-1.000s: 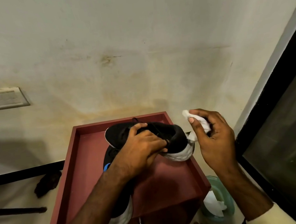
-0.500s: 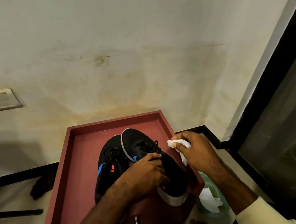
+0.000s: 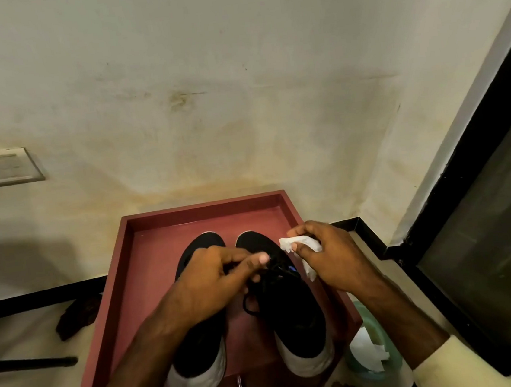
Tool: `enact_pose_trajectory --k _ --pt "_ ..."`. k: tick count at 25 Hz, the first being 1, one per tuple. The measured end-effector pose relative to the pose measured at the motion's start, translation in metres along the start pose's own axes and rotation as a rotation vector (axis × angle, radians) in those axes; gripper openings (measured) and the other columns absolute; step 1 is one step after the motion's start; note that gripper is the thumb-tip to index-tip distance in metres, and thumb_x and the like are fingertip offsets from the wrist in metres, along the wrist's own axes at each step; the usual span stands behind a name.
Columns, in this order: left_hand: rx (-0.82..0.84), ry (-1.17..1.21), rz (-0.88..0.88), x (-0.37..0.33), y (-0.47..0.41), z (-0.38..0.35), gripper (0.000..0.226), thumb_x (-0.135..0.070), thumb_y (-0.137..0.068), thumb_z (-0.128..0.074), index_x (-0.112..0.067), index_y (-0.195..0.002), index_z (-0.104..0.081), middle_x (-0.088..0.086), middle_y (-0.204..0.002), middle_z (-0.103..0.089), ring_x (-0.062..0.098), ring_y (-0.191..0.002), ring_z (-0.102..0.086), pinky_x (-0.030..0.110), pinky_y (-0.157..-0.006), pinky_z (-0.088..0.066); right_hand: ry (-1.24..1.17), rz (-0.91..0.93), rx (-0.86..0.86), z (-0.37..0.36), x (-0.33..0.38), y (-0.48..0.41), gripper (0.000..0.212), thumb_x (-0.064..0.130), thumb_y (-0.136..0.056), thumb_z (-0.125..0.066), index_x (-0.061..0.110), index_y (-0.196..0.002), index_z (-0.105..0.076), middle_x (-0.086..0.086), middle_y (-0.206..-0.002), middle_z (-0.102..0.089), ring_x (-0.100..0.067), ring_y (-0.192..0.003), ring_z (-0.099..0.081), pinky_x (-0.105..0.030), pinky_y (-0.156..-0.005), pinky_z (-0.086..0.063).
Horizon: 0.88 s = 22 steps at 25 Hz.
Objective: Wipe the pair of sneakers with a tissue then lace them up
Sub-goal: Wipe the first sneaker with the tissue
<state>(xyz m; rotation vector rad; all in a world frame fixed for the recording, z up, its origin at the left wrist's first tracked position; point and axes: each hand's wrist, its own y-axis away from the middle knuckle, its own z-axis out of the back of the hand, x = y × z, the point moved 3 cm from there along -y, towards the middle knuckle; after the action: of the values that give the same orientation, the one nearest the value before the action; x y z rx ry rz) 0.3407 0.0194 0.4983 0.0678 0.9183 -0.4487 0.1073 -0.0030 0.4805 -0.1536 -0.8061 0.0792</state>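
Sneakers (image 3: pixel 295 315) centred in tray (image 3: pixel 205 206) (open room leftward).

L sneaker (image 3: pixel 202 356) & R sneaker (image 3: pixel 295 315) side-by-side in tray (image 3: pixel 150 283) | toes twd wall (image 3: pixel 235 69) | bin (image 3: pixel 375 322) R of tray

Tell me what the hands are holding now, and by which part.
The right hand grips the crumpled tissue by its middle. The left hand seems to pinch the black lace of the right-side sneaker near its tongue.

no readable text, labels or numbers
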Motion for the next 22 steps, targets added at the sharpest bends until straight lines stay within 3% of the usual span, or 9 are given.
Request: enact_pose_trajectory --k 2,4,6,8,11,16,19,21,22 --pt "-0.057 -0.146 0.173 0.007 -0.004 -0.005 0.044 -0.068 -0.090 -0.058 -0.029 -0.094 -0.077 -0.011 -0.077 -0.075 0.004 -0.068 -0.070 0.023 -0.064 -0.057 0.013 0.059 0.036 -0.010 0.010 -0.018 0.018 0.023 -0.097 -0.071 0.025 -0.114 -0.075 0.011 -0.113 -0.071 -0.003 -0.101 -0.065 -0.008 -0.078 -0.044" --pt "0.076 -0.272 0.245 0.008 -0.002 -0.033 0.053 -0.077 -0.085 -0.060 -0.032 -0.112 -0.069 -0.011 -0.097 -0.073 0.005 -0.085 -0.070 0.031 -0.080 -0.061 0.022 0.093 0.133 -0.030 0.020 -0.033 0.022 0.023 -0.096 -0.073 0.026 -0.118 -0.075 0.012 -0.117 -0.072 -0.004 -0.104 -0.065 -0.010 -0.082 -0.047" --pt "0.142 -0.391 0.263 0.002 0.002 -0.058 0.057 -0.068 -0.088 -0.063 -0.032 -0.131 -0.057 -0.008 -0.121 -0.062 0.015 -0.109 -0.064 0.039 -0.093 -0.057 0.055 0.118 0.204 -0.053 0.028 -0.044 0.026 0.023 -0.094 -0.075 0.027 -0.119 -0.075 0.010 -0.120 -0.073 -0.008 -0.107 -0.067 -0.022 -0.091 -0.054" --pt "0.089 -0.458 0.248 0.001 -0.002 -0.068 0.047 -0.048 -0.097 -0.063 -0.028 -0.138 -0.052 -0.002 -0.132 -0.053 0.024 -0.121 -0.058 0.041 -0.096 -0.053 0.177 0.121 0.267 -0.074 0.031 -0.055 0.028 0.020 -0.095 -0.073 0.025 -0.122 -0.075 0.003 -0.124 -0.074 -0.016 -0.110 -0.067 -0.031 -0.098 -0.055" --pt "0.013 -0.373 0.252 0.007 -0.009 -0.069 0.035 -0.031 -0.098 -0.062 -0.021 -0.132 -0.058 0.001 -0.130 -0.056 0.024 -0.119 -0.060 0.037 -0.096 -0.054 0.289 0.045 0.388 -0.086 0.026 -0.062 0.026 0.016 -0.097 -0.069 0.021 -0.120 -0.077 -0.002 -0.123 -0.074 -0.022 -0.112 -0.069 -0.032 -0.099 -0.055" --pt "-0.065 -0.272 0.327 0.011 -0.010 -0.063 0.040 -0.025 -0.094 -0.070 -0.016 -0.127 -0.049 0.001 -0.123 -0.062 0.024 -0.113 -0.063 0.025 -0.082 -0.043 0.267 0.115 0.712 -0.054 0.019 -0.053 0.016 0.016 -0.097 -0.070 0.024 -0.107 -0.080 0.009 -0.106 -0.078 -0.010 -0.097 -0.072 -0.034 -0.092 -0.059" --pt "-0.061 -0.281 0.326 0.013 -0.007 -0.063 0.036 -0.031 -0.091 -0.075 -0.024 -0.109 -0.045 -0.003 -0.116 -0.056 0.023 -0.107 -0.060 0.031 -0.085 -0.050 0.087 0.104 0.548 -0.044 0.013 -0.051 0.018 0.018 -0.095 -0.074 0.031 -0.107 -0.080 0.015 -0.107 -0.078 -0.004 -0.098 -0.071 -0.033 -0.094 -0.059" --pt "-0.044 -0.311 0.300 0.015 -0.005 -0.061 0.039 -0.035 -0.088 -0.078 -0.028 -0.099 -0.042 -0.006 -0.110 -0.049 0.020 -0.102 -0.057 0.030 -0.084 -0.048 0.155 0.124 0.452 -0.050 0.009 -0.046 0.021 0.016 -0.096 -0.071 0.030 -0.109 -0.079 0.012 -0.111 -0.077 -0.008 -0.102 -0.070 -0.039 -0.097 -0.058" --pt "-0.037 -0.323 0.294 0.014 -0.006 -0.058 0.039 -0.037 -0.086 -0.080 -0.029 -0.096 -0.043 -0.008 -0.105 -0.046 0.017 -0.100 -0.055 0.029 -0.083 -0.045 0.214 0.151 0.503 -0.052 0.009 -0.043 0.022 0.015 -0.097 -0.070 0.030 -0.111 -0.079 0.011 -0.113 -0.076 -0.008 -0.104 -0.070 -0.039 -0.098 -0.057"
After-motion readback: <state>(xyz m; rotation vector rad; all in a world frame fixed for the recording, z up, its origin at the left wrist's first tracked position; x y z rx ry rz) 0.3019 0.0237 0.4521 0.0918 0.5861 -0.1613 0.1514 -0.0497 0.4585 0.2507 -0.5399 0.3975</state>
